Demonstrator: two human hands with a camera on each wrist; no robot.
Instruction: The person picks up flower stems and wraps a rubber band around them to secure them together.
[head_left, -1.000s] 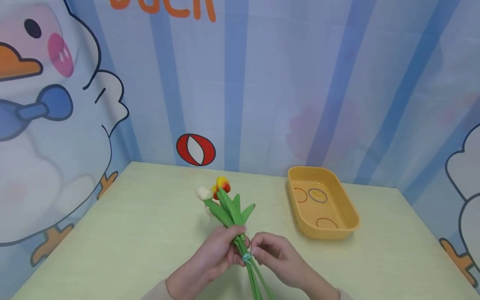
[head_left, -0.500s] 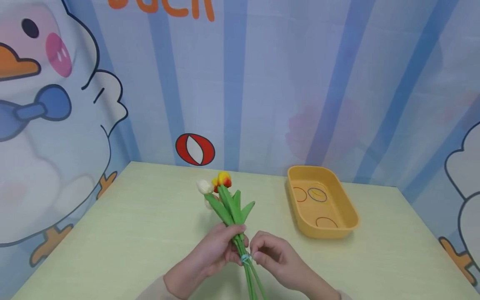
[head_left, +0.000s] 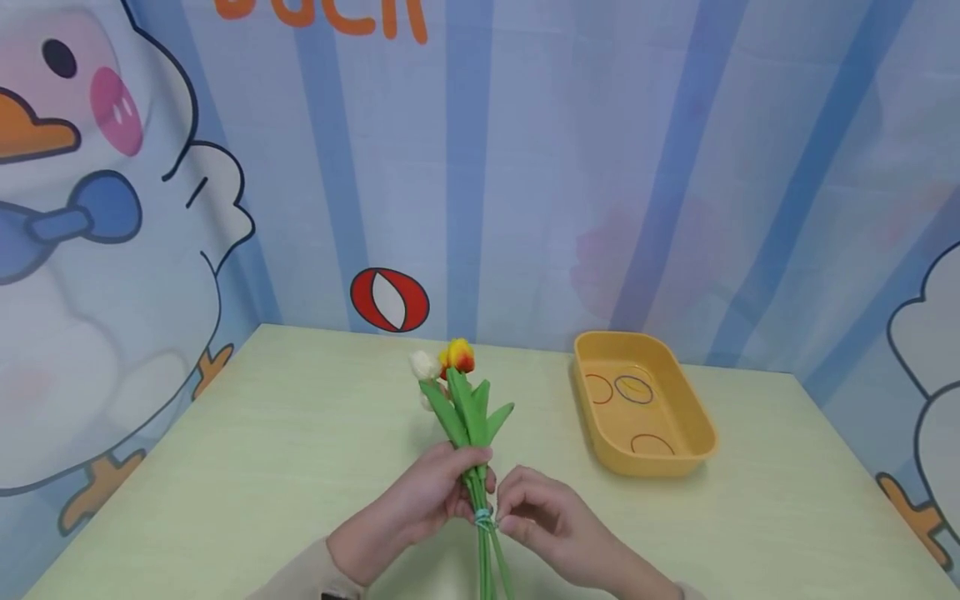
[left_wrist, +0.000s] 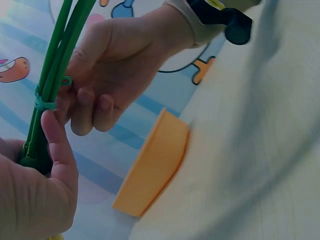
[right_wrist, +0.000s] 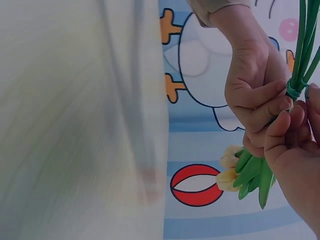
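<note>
My left hand (head_left: 429, 493) grips a small bunch of tulips (head_left: 468, 412) around the stems, just under the green leaves. The blooms, white and yellow-red, point away from me, and the bare stems run back toward me. A teal rubber band (head_left: 483, 517) is wound round the stems just below the left hand. At its right side my right hand (head_left: 551, 525) has thumb and forefinger pinched together on the band. A small loop of the band (left_wrist: 66, 80) stands out by the right fingertips in the left wrist view. The right wrist view shows the band (right_wrist: 293, 89) close against the left fingers.
A yellow tray (head_left: 701, 417) stands at the right of the pale table (head_left: 247, 467), with several thin rubber bands (head_left: 634, 389) in it, red, blue and yellow. Behind the table hangs a striped blue backdrop (head_left: 525, 167) printed with cartoon ducks.
The tulips have swung more upright: their blooms moved right and away from me, while the stem ends shifted left. Both hands keep their hold and have barely moved.
</note>
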